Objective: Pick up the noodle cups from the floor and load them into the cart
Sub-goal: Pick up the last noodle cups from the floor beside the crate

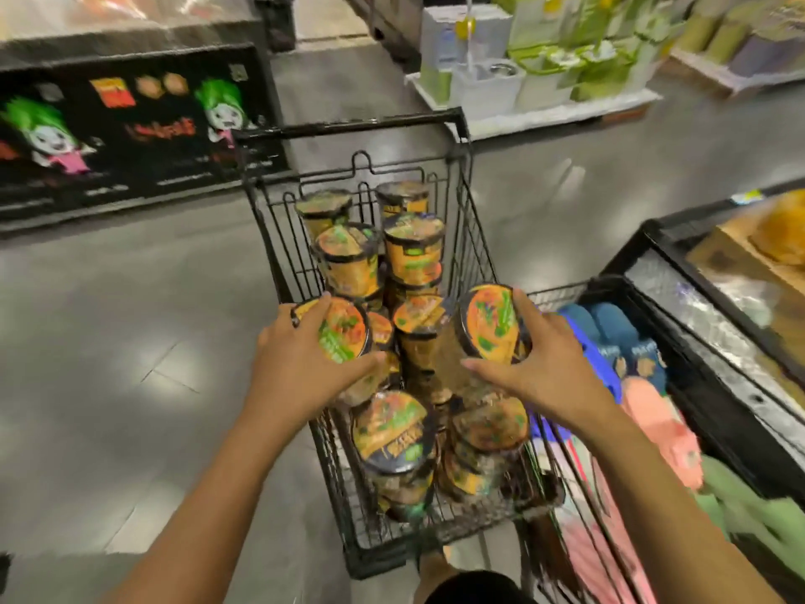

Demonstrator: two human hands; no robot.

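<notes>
A black wire cart (472, 220) stands in front of me, filled with several orange noodle cups with black rims; one upright cup (414, 250) sits near the far end. My left hand (296, 368) grips a noodle cup (344, 331) by its lid over the cart's left side. My right hand (540, 364) holds another noodle cup (490, 322), tilted with its lid facing me, over the cart's right side. Both cups are above the pile inside the basket.
A black display with cartoon figures (122, 124) stands on the left. A wire bin of slippers (631, 355) sits right of the cart, beside a chest freezer (718, 298). Shelving with green and white goods (544, 63) is at the back. Grey floor (130, 320) lies to the left.
</notes>
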